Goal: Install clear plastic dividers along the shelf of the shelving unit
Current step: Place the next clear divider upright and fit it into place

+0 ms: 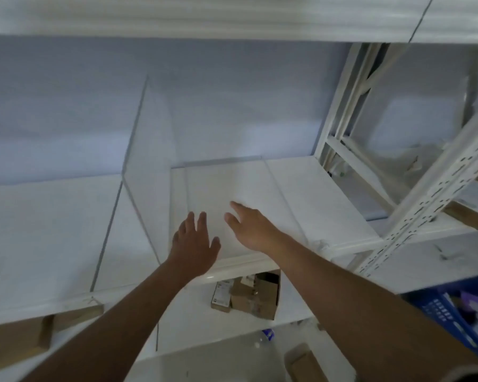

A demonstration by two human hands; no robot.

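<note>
A clear plastic divider (146,161) stands upright on the white shelf (39,244), running from front to back. A second clear sheet (260,183) lies flat on the shelf to its right, its edges faintly visible. My left hand (195,244) hovers over the flat sheet's near left part with fingers spread, holding nothing. My right hand (249,227) reaches over the same sheet, palm down, fingers apart. Whether either hand touches the sheet is unclear.
A white perforated upright (425,205) and frame close the shelf on the right. Another shelf board (204,17) hangs above. Cardboard boxes (254,296) sit on the lower shelf, more boxes at the left and right. A blue crate (450,315) is at the lower right.
</note>
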